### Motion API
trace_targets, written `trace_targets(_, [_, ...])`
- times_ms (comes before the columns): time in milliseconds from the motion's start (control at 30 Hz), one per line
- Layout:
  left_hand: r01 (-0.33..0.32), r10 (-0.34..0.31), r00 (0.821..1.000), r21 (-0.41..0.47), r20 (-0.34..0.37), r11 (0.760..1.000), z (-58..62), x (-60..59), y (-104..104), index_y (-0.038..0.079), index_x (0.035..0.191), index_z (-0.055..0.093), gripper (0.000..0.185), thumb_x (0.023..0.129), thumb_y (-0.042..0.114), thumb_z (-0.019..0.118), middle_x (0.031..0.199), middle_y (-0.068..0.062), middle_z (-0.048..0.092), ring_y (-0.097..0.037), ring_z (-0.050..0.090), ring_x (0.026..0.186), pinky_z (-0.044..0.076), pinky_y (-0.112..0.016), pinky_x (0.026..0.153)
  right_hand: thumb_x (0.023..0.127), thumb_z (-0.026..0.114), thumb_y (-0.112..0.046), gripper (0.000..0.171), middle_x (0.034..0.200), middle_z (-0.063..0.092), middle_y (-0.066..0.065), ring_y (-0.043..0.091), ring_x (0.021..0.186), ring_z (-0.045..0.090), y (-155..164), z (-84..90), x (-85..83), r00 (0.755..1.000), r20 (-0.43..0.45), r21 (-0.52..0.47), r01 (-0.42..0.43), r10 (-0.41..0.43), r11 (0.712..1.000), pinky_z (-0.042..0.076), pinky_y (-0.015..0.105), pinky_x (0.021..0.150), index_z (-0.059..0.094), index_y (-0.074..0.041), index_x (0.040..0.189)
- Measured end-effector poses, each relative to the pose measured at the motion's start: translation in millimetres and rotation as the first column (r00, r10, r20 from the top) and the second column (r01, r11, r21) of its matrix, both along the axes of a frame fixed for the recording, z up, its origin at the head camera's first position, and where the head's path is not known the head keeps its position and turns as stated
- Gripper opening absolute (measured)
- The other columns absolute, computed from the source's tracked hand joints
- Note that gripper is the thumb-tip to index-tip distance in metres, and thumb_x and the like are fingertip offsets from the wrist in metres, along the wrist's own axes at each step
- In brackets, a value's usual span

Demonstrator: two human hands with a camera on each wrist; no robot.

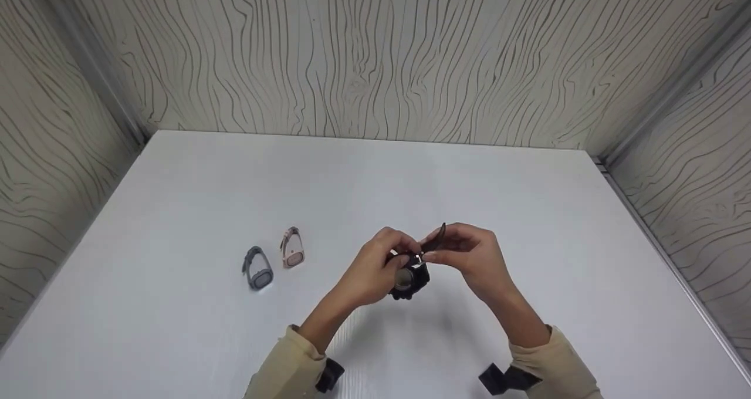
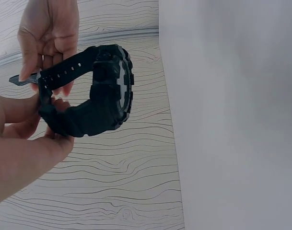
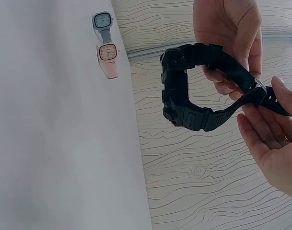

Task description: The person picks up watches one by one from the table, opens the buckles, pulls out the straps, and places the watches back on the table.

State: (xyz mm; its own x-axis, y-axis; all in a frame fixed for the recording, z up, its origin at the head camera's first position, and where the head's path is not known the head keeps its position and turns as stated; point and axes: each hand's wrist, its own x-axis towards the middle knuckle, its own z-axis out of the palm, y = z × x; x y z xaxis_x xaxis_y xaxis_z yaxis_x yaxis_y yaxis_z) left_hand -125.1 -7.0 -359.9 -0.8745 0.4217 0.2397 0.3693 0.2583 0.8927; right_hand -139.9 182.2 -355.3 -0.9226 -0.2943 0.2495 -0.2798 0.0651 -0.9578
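Observation:
A chunky black watch (image 1: 409,280) is held in the air above the white table (image 1: 176,188), between both hands. My left hand (image 1: 381,264) grips the buckle side of its strap. My right hand (image 1: 463,252) pinches the strap's free end with the holes, near the silver buckle (image 3: 259,85). In the left wrist view the black watch (image 2: 105,91) shows its thick case from the side, the strap looping to the fingers (image 2: 45,57). In the right wrist view the black watch (image 3: 184,100) hangs as a loop between both hands.
Two small watches stand on the table to the left: a grey one (image 1: 257,268) and a pink one (image 1: 291,248), also seen as the grey watch (image 3: 103,21) and pink watch (image 3: 108,55). Wood-grain walls enclose the table on three sides.

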Motion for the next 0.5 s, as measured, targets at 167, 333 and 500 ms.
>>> trace_targets(167, [0.020,-0.020,1.000,-0.027,0.017,0.999,0.8,0.1,1.2,0.002,0.099,0.053,0.017,0.090,-0.009,0.044,0.099,-0.004,0.046,-0.018,0.050,0.093,0.045,-0.027,0.080,0.071,0.075,0.001,0.023,0.087,0.064,0.016,0.027,0.080,0.064,-0.1,-0.4,0.5,1.000,0.001,0.002,-0.003,0.003,1.000,0.053,0.036,0.072,0.064,0.007,0.091])
trace_targets(333, [0.025,-0.025,1.000,-0.026,0.011,0.999,0.7,0.5,1.3,0.004,0.100,0.052,0.018,0.090,-0.010,0.044,0.098,-0.003,0.046,-0.018,0.049,0.092,0.045,-0.028,0.080,0.071,0.074,0.001,0.023,0.086,0.064,0.016,0.027,0.079,0.064,0.1,-0.8,0.6,1.000,0.005,0.006,0.002,-0.002,1.000,0.053,0.036,0.072,0.064,0.007,0.091])
trace_targets(500, [0.018,-0.018,1.000,-0.021,-0.014,1.000,0.7,0.6,0.5,0.007,0.102,0.054,0.023,0.089,-0.010,0.045,0.097,-0.003,0.048,-0.018,0.050,0.091,0.046,-0.029,0.079,0.070,0.075,0.001,0.024,0.085,0.064,0.015,0.027,0.079,0.064,0.1,-0.8,0.3,1.000,0.011,0.010,0.018,-0.018,1.000,0.053,0.036,0.072,0.064,0.007,0.090])
